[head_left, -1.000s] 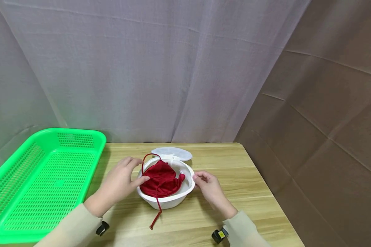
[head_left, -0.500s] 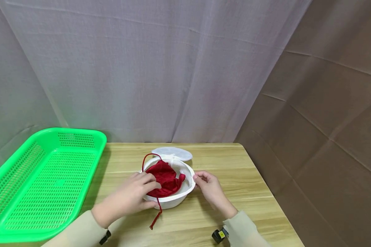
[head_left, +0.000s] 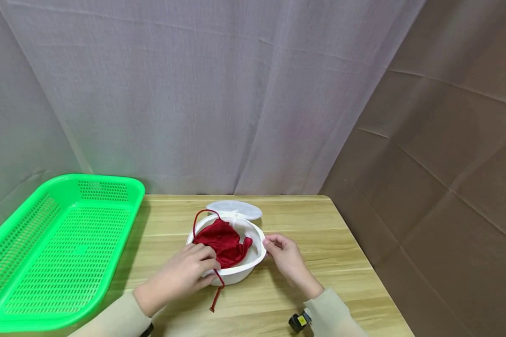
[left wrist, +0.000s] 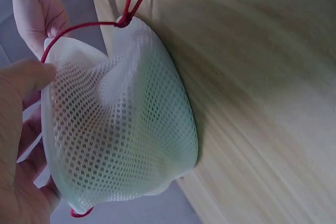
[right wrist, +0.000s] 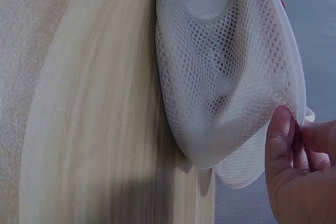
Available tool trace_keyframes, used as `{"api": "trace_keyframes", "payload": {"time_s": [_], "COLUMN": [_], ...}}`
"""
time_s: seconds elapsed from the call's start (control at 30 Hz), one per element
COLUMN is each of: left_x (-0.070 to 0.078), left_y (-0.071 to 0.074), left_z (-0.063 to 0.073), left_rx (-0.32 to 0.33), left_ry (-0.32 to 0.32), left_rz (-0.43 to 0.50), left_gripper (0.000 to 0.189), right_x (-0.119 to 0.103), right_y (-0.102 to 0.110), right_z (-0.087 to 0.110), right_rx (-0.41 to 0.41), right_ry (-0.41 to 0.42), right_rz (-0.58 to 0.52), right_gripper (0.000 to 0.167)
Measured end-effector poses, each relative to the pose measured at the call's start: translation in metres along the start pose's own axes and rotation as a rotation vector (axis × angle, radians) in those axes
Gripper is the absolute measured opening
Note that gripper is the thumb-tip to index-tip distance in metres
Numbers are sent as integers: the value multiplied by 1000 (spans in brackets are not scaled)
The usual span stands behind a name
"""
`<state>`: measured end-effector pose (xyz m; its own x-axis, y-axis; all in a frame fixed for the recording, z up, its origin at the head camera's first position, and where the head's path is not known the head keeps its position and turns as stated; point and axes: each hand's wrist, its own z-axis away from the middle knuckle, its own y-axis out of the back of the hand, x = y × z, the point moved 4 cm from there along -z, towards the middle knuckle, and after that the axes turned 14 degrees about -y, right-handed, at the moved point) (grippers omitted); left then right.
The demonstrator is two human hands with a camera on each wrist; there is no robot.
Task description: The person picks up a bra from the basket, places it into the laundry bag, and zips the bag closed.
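Note:
A white mesh laundry bag [head_left: 236,277] stands on the table with its round lid flap [head_left: 234,209] folded open behind it. Inside lies a red garment with thin straps [head_left: 222,238], which looks like a bra. One red strap [head_left: 217,297] hangs over the front rim onto the table; another loops up at the back left. My left hand [head_left: 185,270] grips the front-left rim, thumb outside and fingers inside over the red cloth. In the left wrist view its thumb presses beside the red strap [left wrist: 79,26]. My right hand [right wrist: 299,166] pinches the bag's right rim at the zipper edge.
A large green plastic basket [head_left: 128,224] with slotted sides stands at the left. Bare wood tabletop [head_left: 320,262] shows around the bag. Grey curtain [head_left: 173,93] closes off the back, and a brown cloth wall [head_left: 447,187] runs along the right.
My left hand has moved from above the bag's left rim down to its front-left rim and gripped there. The hanging strap end has shifted slightly right. My right hand has stayed put.

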<state>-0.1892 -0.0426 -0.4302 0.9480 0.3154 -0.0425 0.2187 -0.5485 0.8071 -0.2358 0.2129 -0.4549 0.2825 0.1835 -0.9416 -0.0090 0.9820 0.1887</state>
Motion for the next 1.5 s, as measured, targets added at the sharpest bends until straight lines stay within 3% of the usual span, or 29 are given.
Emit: {"api": "trace_keyframes", "payload": {"time_s": [0.37,0.5,0.8,1.03,1.17,1.5], "left_x": [3,-1,-18,-32,-36,-36], "left_y": [1,5,24,34,34,22], "left_z": [-6,-9,-14,-8,-7,-5], "left_rx": [42,79,276,359,341,168], "left_ry": [43,109,248,455,511,526], "left_rz": [19,49,78,50,70,38], "left_gripper": [15,14,11,10,10,12], "right_x": [1,2,2,3,3,2], "right_y": [0,0,1,1,1,0], "right_z": [-1,-2,-1,0,1,1], "right_rx": [3,6,2,12,16,3], "right_ry": [5,14,5,-2,-1,-10], "right_rz": [1,13,6,15,22,8], "right_gripper": [16,17,15,15,14,15]}}
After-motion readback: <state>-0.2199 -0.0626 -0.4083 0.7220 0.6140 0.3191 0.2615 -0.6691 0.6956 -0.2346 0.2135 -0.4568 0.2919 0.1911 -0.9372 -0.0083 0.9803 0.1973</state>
